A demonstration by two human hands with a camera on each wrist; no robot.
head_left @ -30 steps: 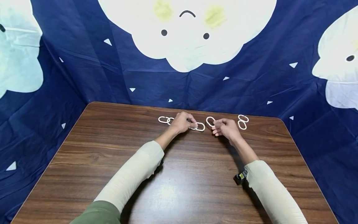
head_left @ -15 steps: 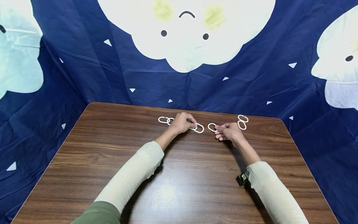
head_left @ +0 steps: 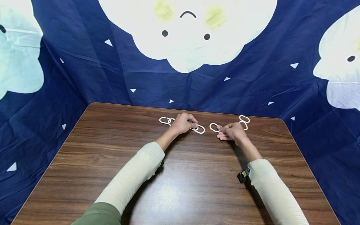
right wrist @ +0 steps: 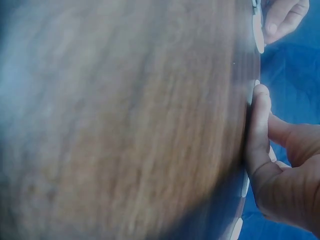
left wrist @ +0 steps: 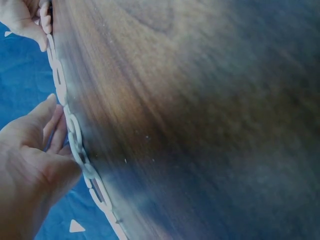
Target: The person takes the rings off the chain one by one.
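Several white oval plastic links are joined into a chain (head_left: pixel 163 120) near the table's far edge. My left hand (head_left: pixel 181 123) lies over the middle of this chain and hides part of it. Its thumb and fingertips pinch the chain just before the rightmost link (head_left: pixel 200 129). To the right, my right hand (head_left: pixel 232 132) pinches a loose white link (head_left: pixel 212 127) by its right end. A short gap separates that link from the chain. In the left wrist view the chain (left wrist: pixel 75 135) runs past my left hand (left wrist: pixel 37 155).
Two more white links (head_left: pixel 244 119) lie beyond my right hand, the nearer one partly covered by it. The brown wooden table (head_left: pixel 180 187) ends at a blue curtain (head_left: pixel 118 78) printed with clouds. A small black camera (head_left: pixel 243 175) sits at the right sleeve.
My right hand has lowered the loose link and drawn it slightly right and nearer. The chain's rightmost link has turned at a slant. My left hand stays in place.
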